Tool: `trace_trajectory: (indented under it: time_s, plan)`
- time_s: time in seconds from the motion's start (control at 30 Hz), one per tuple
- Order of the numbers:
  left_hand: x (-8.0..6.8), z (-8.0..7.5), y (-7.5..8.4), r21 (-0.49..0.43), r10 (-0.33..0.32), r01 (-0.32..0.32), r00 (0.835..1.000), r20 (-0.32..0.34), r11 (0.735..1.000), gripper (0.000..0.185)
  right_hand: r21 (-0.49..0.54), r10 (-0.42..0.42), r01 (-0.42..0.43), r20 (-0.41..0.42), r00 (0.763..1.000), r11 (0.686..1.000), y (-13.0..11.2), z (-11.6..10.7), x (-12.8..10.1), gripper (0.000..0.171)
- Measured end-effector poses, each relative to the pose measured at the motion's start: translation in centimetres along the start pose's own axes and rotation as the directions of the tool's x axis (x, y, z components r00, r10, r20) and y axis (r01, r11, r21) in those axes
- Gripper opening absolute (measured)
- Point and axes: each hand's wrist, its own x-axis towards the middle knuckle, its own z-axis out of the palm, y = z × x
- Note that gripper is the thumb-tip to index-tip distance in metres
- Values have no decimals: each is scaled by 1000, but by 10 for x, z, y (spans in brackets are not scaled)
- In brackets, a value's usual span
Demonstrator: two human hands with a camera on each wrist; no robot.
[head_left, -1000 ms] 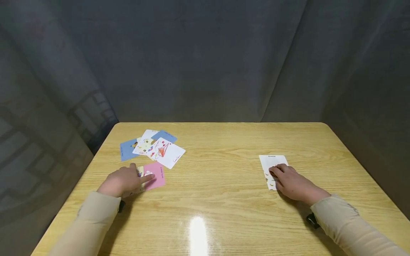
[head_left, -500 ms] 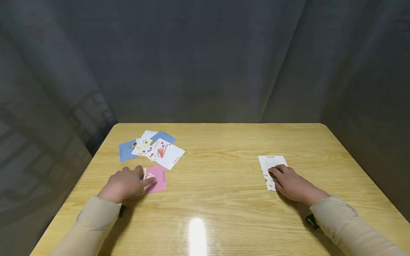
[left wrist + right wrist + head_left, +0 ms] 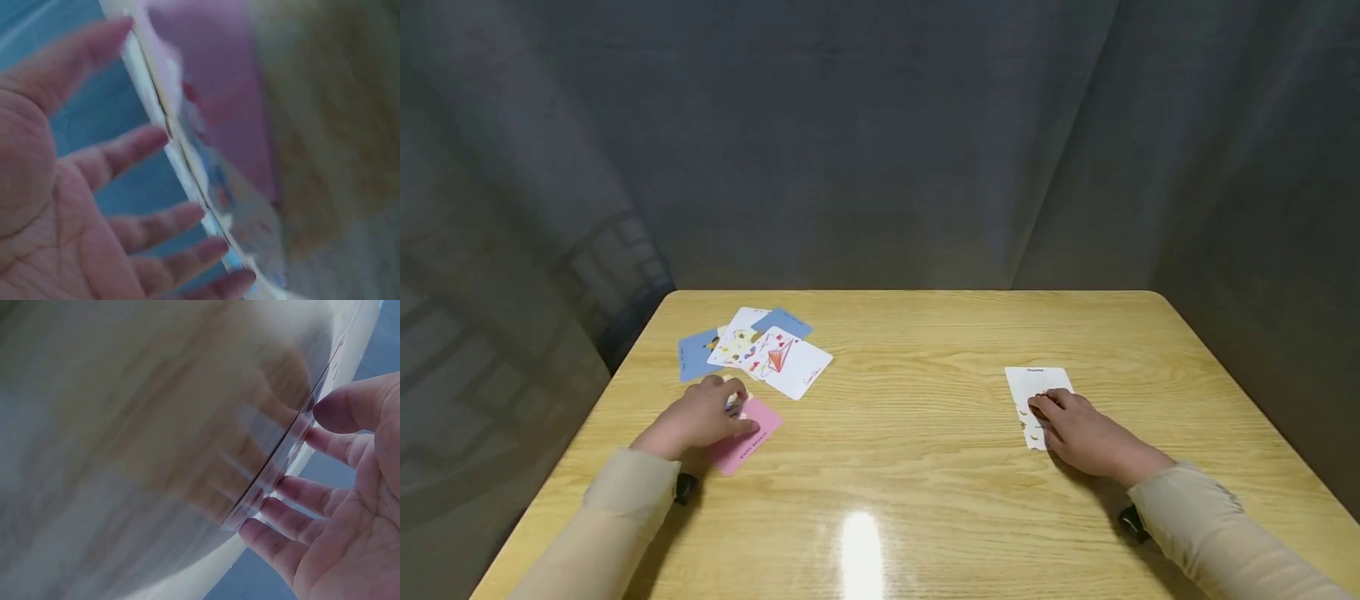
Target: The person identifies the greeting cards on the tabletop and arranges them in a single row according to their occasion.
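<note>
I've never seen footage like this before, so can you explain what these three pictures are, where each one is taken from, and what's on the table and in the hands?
There is no machine here: a person wears three cameras. The wide picture comes from a camera on the head, looking down at a wooden table and both arms. The two blurry close-ups come from cameras on the wrists, each looking along its own palm.

The left hand rests its fingers on a pink card, with the edge of another card showing under them. Just beyond lies a loose spread of picture cards, white and blue. The right hand rests its fingers on a white card lying alone on the other side.

In the wrist views the fingers look fairly straight against the cards' edges, pressing rather than wrapping round them, though both are too blurred to be sure.
</note>
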Motion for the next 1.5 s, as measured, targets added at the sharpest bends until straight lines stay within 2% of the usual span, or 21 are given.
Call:
trace_trajectory:
  time_s: [0.1, 0.2, 0.33, 0.53, 0.63, 0.7, 0.9, 1.0, 1.1, 1.17, 1.27, 1.37, 1.43, 1.5]
  plan:
    - [-2, 0, -6, -25, -58, 58, 998, 7, 998, 80, 0, -5, 5, 3, 1000, 1000, -1, -1, 1, 38]
    - [-1, -3, -10, 2, -97, 97, 995, 30, 995, 99, -9, -6, 6, 2, 1000, 1000, 0, -1, 1, 38]
    - [3, -8, -14, 30, -128, 127, 991, 44, 991, 112, -8, 1, -1, 2, 1000, 1000, 1, -1, 0, 38]
    - [4, -9, -26, 50, -148, 146, 988, 42, 988, 120, 8, -2, 2, 9, 1000, 1000, 1, 0, 0, 38]
    - [2, -11, -33, 38, -151, 150, 988, 19, 988, 118, 3, -6, 6, 5, 1000, 1000, 0, 0, 1, 38]
    - [2, -13, -37, 14, -142, 142, 990, 2, 990, 110, -2, -1, 1, 3, 1000, 1000, 0, 0, 0, 39]
    - [2, -28, -40, -100, -86, 86, 996, -3, 991, 67, 4, 9, -9, 12, 1000, 1000, 0, -1, 0, 39]
    - [0, -33, -40, -139, -38, 26, 996, -80, 990, 48, 16, 7, -7, 21, 1000, 1000, -1, -1, 0, 39]
    - [0, -35, -39, -131, -20, -5, 982, -187, 991, 40, 22, 2, -3, 29, 1000, 1000, -2, -1, 1, 39]
    - [1, -37, -36, -160, -31, -8, 972, -234, 987, 40, 21, -1, 0, 28, 1000, 1000, -2, 0, 2, 39]
    - [3, -41, -27, -284, -56, -23, 962, -267, 958, 41, 16, 3, -3, 24, 1000, 1000, -2, -1, 2, 38]
    - [8, -45, -15, -430, -92, -36, 958, -273, 902, 43, 15, 10, -10, 22, 1000, 1000, -1, -1, 3, 38]
    - [12, -48, -6, -482, -99, -49, 956, -276, 875, 42, 21, 16, -17, 28, 999, 1000, -1, -2, 3, 39]
    - [18, -49, 2, -500, -94, -64, 954, -284, 863, 39, 30, 19, -20, 36, 999, 999, 0, -4, 5, 40]
